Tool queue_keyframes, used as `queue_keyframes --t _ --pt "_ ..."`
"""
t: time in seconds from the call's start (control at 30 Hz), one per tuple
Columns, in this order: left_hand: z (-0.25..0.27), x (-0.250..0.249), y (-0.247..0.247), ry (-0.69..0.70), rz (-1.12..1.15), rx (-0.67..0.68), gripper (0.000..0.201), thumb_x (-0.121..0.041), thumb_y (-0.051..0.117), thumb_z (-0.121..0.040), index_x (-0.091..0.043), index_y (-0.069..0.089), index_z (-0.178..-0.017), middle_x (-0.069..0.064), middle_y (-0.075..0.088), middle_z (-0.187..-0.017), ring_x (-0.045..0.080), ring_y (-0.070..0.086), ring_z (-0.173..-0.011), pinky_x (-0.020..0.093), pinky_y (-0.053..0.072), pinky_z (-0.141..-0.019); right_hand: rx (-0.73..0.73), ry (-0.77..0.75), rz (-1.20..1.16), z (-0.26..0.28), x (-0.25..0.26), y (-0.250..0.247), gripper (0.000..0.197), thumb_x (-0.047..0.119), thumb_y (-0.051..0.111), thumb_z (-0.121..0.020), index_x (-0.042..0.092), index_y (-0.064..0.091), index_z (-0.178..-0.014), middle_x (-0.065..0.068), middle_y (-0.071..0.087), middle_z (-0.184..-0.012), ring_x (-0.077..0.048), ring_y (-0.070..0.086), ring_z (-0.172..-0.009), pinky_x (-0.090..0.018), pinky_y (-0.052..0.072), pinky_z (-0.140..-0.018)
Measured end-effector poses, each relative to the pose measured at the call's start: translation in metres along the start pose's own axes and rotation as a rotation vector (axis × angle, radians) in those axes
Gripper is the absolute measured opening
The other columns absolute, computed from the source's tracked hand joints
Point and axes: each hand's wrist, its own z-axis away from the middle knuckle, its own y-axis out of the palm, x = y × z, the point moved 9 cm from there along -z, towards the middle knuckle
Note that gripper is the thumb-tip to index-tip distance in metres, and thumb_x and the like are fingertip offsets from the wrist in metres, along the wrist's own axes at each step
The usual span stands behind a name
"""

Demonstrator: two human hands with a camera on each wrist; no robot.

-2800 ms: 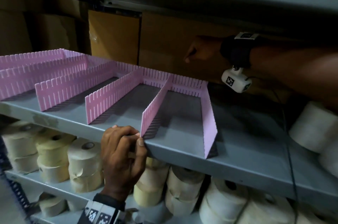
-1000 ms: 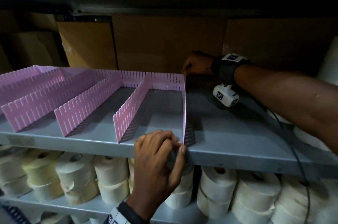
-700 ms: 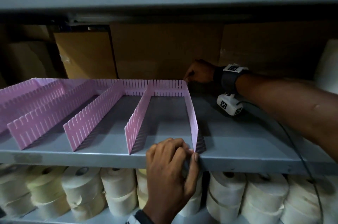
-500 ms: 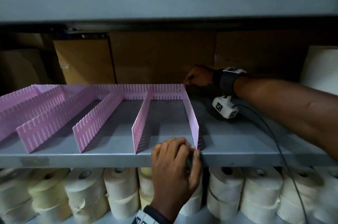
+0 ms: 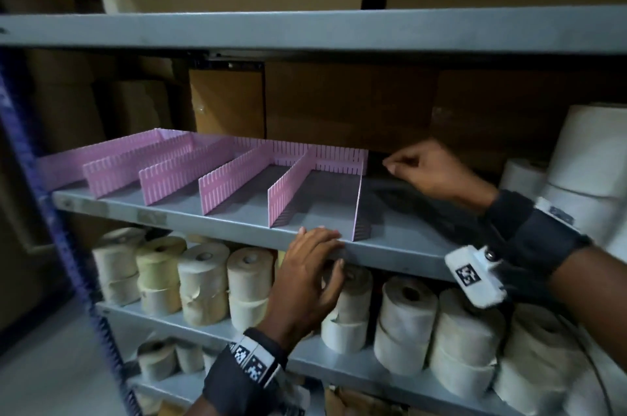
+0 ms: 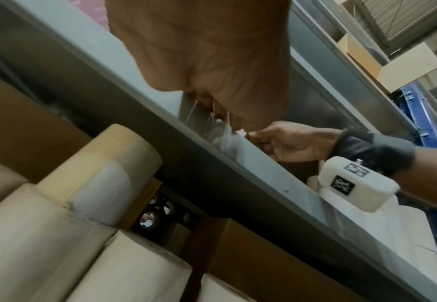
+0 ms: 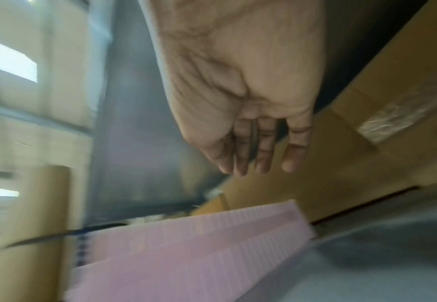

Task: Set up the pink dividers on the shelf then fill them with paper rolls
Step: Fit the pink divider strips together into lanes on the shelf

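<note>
Pink dividers (image 5: 237,174) standing slotted together on the grey shelf (image 5: 400,246), left hand (image 5: 305,279) resting relaxed on its front edge, right hand (image 5: 437,171) loosely curled, grasping nothing, beside them.

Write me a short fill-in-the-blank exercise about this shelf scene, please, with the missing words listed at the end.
1. The dividers standing on the shelf are ____ in colour.
2. The compartments between the dividers hold ____ paper rolls so far.
3. The left hand rests on the ____ edge of the shelf.
4. The paper rolls stand on the shelf ____ the dividers.

Missing words: pink; no; front; below
</note>
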Motion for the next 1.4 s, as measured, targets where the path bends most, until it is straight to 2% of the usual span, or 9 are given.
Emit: queue_keyframes --t 0.17,0.23,0.33,0.47,0.7,0.83,0.9,1.0,1.4 --pt "0.036 -0.013 -0.032 -0.057 0.004 -0.090 0.028 -0.025 0.058 -0.096 -0.011 0.074 -0.113 -0.002 0.069 -0.128 0.010 0.057 -0.129 0.026 0.041 -0.113 -0.132 -0.065 -0.062 0.072 0.020 -0.008 0.015 0.020 0.069 -0.091 0.023 0.078 -0.102 0.011 0.073 -0.094 0.015 0.060 -0.077 -0.001 0.040 -0.067" --pt "0.050 -0.013 -0.047 -0.111 -0.012 -0.121 0.028 -0.026 0.057 -0.096 -0.011 0.074 -0.113 -0.003 0.070 -0.126 0.013 0.060 -0.127 0.029 0.045 -0.110 -0.160 -0.096 -0.126 0.098 0.031 -0.002 0.014 0.019 0.071 -0.090 0.024 0.078 -0.100 0.013 0.073 -0.095 0.021 0.059 -0.083 0.003 0.040 -0.070" --pt "0.067 -0.009 -0.074 -0.176 -0.059 -0.163 0.030 -0.028 0.056 -0.096 -0.012 0.075 -0.111 -0.002 0.071 -0.121 0.017 0.066 -0.118 0.033 0.051 -0.099 -0.216 -0.193 -0.173 0.136 0.051 0.014 0.015 0.016 0.072 -0.087 0.023 0.078 -0.098 0.014 0.073 -0.097 0.008 0.064 -0.093 -0.003 0.045 -0.079" --pt "0.086 0.006 -0.112 -0.259 -0.099 -0.186 0.031 -0.031 0.055 -0.096 -0.013 0.073 -0.113 -0.003 0.070 -0.117 0.012 0.067 -0.112 0.029 0.053 -0.092 -0.275 -0.292 -0.173 0.174 0.073 0.056 0.012 0.019 0.073 -0.087 0.018 0.079 -0.097 0.009 0.073 -0.098 -0.010 0.068 -0.093 -0.029 0.054 -0.086" --pt "0.124 0.059 -0.191 -0.387 -0.181 -0.204 0.024 -0.024 0.061 -0.095 -0.016 0.074 -0.114 -0.006 0.070 -0.116 0.009 0.067 -0.111 0.022 0.052 -0.092 -0.313 -0.402 -0.173 0.184 0.128 0.160 0.020 0.021 0.066 -0.085 0.016 0.078 -0.100 0.005 0.072 -0.102 -0.017 0.067 -0.094 -0.032 0.051 -0.087" --pt "0.148 0.103 -0.244 -0.433 -0.229 -0.191 0.022 -0.019 0.066 -0.093 -0.018 0.073 -0.115 -0.007 0.071 -0.118 0.007 0.067 -0.105 0.008 0.048 -0.085 -0.323 -0.440 -0.158 0.173 0.172 0.221 0.028 0.029 0.056 -0.090 0.017 0.077 -0.103 0.004 0.071 -0.103 -0.018 0.066 -0.094 -0.032 0.051 -0.086" --pt "0.164 0.130 -0.272 -0.463 -0.231 -0.178 0.023 -0.013 0.071 -0.094 -0.019 0.073 -0.117 -0.006 0.071 -0.119 0.010 0.068 -0.096 0.015 0.051 -0.075 -0.326 -0.438 -0.147 0.164 0.196 0.250 0.027 0.030 0.056 -0.090 0.018 0.077 -0.104 0.006 0.070 -0.102 -0.017 0.065 -0.093 -0.033 0.051 -0.084" --pt "0.191 0.170 -0.307 -0.494 -0.287 -0.152 0.028 -0.007 0.076 -0.090 -0.017 0.074 -0.116 -0.004 0.072 -0.117 0.012 0.068 -0.105 0.018 0.051 -0.085 -0.316 -0.417 -0.106 0.152 0.227 0.292 0.028 0.032 0.055 -0.092 0.019 0.076 -0.105 0.006 0.068 -0.099 -0.019 0.063 -0.091 -0.038 0.053 -0.077" --pt "0.199 0.281 -0.341 -0.456 -0.276 -0.166 0.043 -0.035 0.053 -0.091 -0.007 0.076 -0.114 0.003 0.075 -0.107 0.023 0.072 -0.096 0.024 0.050 -0.083 -0.389 -0.453 -0.005 0.082 0.335 0.379 0.027 0.027 0.055 -0.096 0.015 0.075 -0.110 0.000 0.067 -0.101 -0.025 0.060 -0.094 -0.044 0.051 -0.080"
